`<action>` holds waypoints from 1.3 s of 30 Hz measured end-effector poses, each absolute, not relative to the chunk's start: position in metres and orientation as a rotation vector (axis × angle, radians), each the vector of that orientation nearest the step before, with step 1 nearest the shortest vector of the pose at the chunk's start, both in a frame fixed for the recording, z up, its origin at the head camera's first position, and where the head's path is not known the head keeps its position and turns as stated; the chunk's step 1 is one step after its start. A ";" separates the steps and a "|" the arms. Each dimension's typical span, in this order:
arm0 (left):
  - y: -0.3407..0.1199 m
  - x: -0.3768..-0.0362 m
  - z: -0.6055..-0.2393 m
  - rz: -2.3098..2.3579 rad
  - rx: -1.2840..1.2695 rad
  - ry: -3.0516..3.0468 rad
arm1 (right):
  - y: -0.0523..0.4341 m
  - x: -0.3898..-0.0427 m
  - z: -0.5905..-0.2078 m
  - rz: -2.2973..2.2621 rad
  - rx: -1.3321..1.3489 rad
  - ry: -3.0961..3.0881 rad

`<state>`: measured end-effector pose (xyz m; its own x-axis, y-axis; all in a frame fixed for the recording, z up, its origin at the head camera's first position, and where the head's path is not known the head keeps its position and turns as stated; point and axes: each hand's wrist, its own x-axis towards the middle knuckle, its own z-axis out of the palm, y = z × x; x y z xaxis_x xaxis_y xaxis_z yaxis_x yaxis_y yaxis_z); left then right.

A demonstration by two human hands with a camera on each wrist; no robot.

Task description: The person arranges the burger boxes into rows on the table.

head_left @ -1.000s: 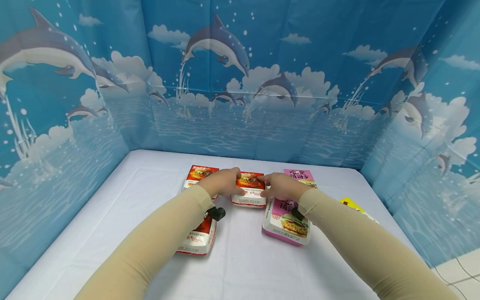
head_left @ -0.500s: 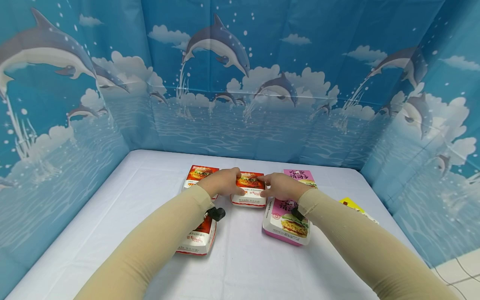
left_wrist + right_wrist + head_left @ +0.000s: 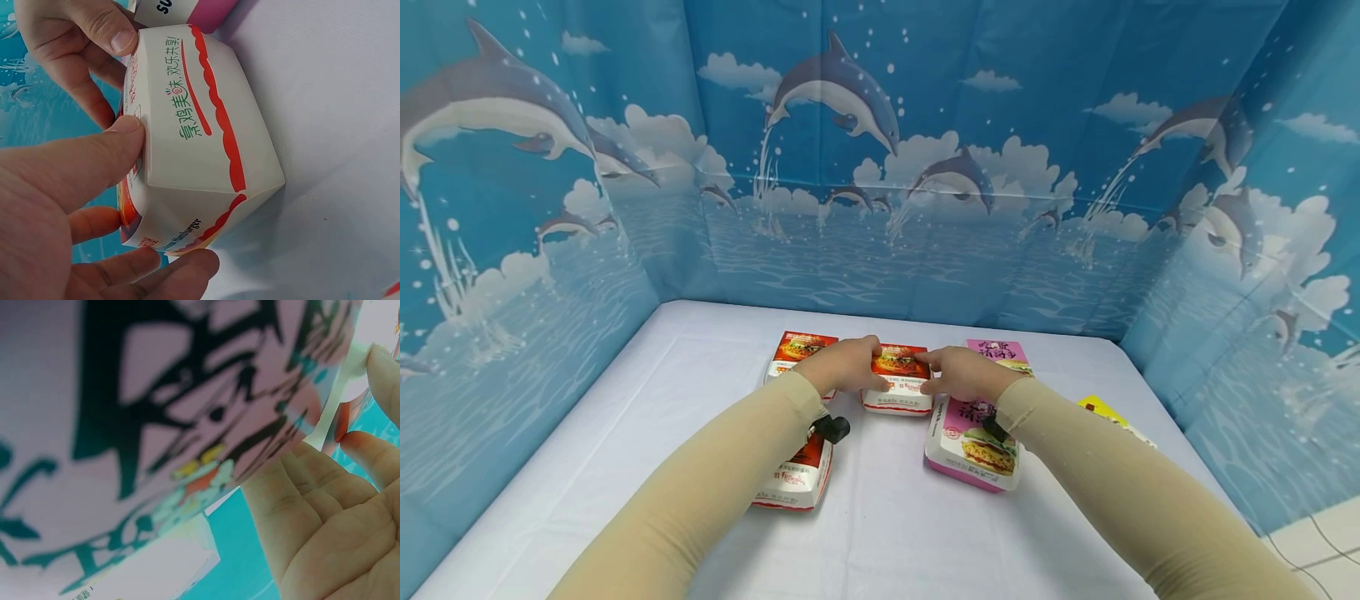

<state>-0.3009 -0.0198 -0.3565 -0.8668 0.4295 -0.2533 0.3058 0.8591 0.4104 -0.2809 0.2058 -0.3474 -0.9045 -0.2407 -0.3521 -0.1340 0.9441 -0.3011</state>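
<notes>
A red and white hamburger box [image 3: 897,400] stands at the middle of the row, a burger printed on its lid. My left hand [image 3: 842,365] grips its left side, the thumb on the front edge and the fingers round the side, as the left wrist view shows on the box's white wall [image 3: 181,112]. On the opposite side my right hand [image 3: 966,372] holds it, thumb at the front and a finger on the lid. Right below that hand sits a pink and white burger box [image 3: 973,450], whose lid [image 3: 144,412] fills much of the right wrist view.
Another red box [image 3: 801,343] is behind my left hand, and a further red box [image 3: 797,483] lies partly under the left sleeve. A second pink box [image 3: 1000,350] is at the back right. A yellow pack [image 3: 1105,407] shows beyond the right sleeve. A blue dolphin curtain [image 3: 880,250] borders the white table.
</notes>
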 end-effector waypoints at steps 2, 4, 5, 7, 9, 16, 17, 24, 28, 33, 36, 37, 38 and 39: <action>-0.020 -0.300 -0.356 0.515 0.545 2.698 | 0.206 -0.280 -0.347 -0.374 -0.279 2.710; -0.019 -0.300 -0.356 0.512 0.543 2.699 | 0.207 -0.279 -0.346 -0.369 -0.286 2.713; -0.019 -0.299 -0.355 0.512 0.541 2.701 | 0.207 -0.279 -0.346 -0.369 -0.287 2.713; -0.019 -0.298 -0.354 0.515 0.536 2.699 | 0.207 -0.278 -0.345 -0.382 -0.286 2.709; -0.020 -0.297 -0.353 0.518 0.533 2.697 | 0.209 -0.278 -0.344 -0.399 -0.283 2.704; -0.020 -0.297 -0.351 0.548 0.539 2.692 | 0.217 -0.275 -0.338 -0.391 -0.289 2.717; -0.020 -0.297 -0.350 0.553 0.541 2.694 | 0.218 -0.274 -0.337 -0.385 -0.287 2.723; -0.021 -0.294 -0.345 0.558 0.568 2.715 | 0.226 -0.263 -0.327 -0.413 -0.289 2.750; -0.022 -0.293 -0.344 0.550 0.581 2.724 | 0.231 -0.257 -0.323 -0.446 -0.326 2.768; -0.025 -0.290 -0.345 0.533 0.585 2.739 | 0.236 -0.249 -0.320 -0.454 -0.372 2.786; -0.026 -0.288 -0.345 0.536 0.592 2.749 | 0.241 -0.244 -0.318 -0.466 -0.384 2.794; -0.026 -0.287 -0.344 0.541 0.593 2.752 | 0.243 -0.242 -0.318 -0.469 -0.389 2.796; -0.025 -0.286 -0.343 0.540 0.595 2.754 | 0.245 -0.241 -0.318 -0.471 -0.390 2.799; -0.025 -0.284 -0.342 0.546 0.595 2.755 | 0.247 -0.240 -0.318 -0.477 -0.387 2.799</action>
